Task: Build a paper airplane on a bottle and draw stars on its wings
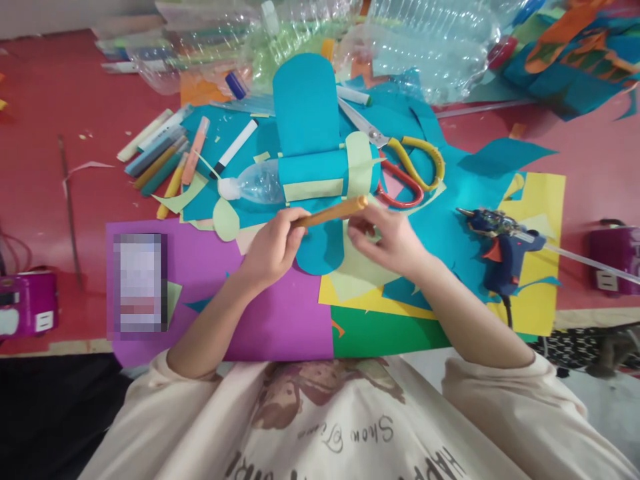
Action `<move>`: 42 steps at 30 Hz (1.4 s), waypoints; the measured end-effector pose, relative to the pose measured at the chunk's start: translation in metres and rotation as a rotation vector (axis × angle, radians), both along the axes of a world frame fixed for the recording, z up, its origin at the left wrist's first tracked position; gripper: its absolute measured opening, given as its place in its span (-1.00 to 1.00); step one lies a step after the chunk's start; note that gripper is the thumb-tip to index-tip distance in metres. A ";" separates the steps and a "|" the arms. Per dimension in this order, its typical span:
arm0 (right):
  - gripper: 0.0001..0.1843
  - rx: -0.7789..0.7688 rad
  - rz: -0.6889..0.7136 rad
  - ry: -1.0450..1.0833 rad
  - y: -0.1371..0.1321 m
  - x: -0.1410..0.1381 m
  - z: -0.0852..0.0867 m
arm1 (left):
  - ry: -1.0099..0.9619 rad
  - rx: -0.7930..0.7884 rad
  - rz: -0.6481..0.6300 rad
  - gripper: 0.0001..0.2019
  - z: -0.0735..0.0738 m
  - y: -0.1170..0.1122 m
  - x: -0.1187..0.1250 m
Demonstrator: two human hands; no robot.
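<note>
My left hand (274,248) is closed around an orange-brown marker (333,212) that points right across the craft. My right hand (387,239) pinches the marker's far end near its cap. Just beyond both hands lies a clear plastic bottle (260,183) wrapped in teal and pale green paper, with a rounded teal paper wing (305,100) standing out from it and another teal piece (320,250) under my hands.
Scissors (407,170) with yellow and red handles lie right of the bottle. A blue glue gun (500,250) rests on yellow paper at right. Several markers (165,157) lie at left. Purple paper (260,300), green paper, empty plastic bottles (425,47) and teal scraps cover the red table.
</note>
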State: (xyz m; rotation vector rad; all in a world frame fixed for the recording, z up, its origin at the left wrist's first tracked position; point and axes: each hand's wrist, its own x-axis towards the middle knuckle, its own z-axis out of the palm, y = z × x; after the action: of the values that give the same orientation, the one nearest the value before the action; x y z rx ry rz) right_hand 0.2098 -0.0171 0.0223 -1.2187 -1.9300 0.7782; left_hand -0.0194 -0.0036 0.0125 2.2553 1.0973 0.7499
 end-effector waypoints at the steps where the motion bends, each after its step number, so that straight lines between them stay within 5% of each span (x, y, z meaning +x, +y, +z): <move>1: -0.87 -0.077 0.063 -0.014 -0.003 -0.002 -0.002 | 0.041 -0.006 -0.036 -0.66 0.001 -0.001 -0.001; 7: -0.49 -0.371 0.240 0.208 -0.018 -0.013 -0.006 | 0.251 0.235 -0.293 -0.59 0.004 -0.008 0.007; 12: -0.52 -0.510 0.259 0.404 -0.028 -0.017 -0.005 | 0.232 0.373 -0.326 -0.65 0.008 -0.013 0.012; 15: -0.59 -0.515 0.216 0.481 -0.026 -0.013 -0.007 | 0.189 0.336 -0.276 -0.59 0.010 -0.009 0.006; 20: -0.61 -0.384 -0.074 0.650 -0.014 -0.002 -0.011 | 0.105 0.361 0.068 -0.75 0.009 0.004 -0.010; 25: -0.54 -0.211 -0.313 0.582 -0.003 0.005 -0.015 | 0.081 0.454 0.124 -0.81 0.005 0.010 -0.012; 35: -0.38 -0.348 -0.047 0.487 -0.006 0.008 -0.018 | 0.374 0.338 0.127 -0.57 -0.014 0.003 -0.001; 42: -0.40 -0.326 -0.043 0.423 -0.004 0.013 -0.018 | 0.467 0.337 0.068 -0.55 -0.018 0.005 -0.001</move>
State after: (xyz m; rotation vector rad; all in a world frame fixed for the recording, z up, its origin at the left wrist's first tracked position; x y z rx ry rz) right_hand 0.2229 -0.0213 0.0046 -1.1612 -1.4663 1.2527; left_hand -0.0208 0.0011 -0.0055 2.7856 1.3426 0.4670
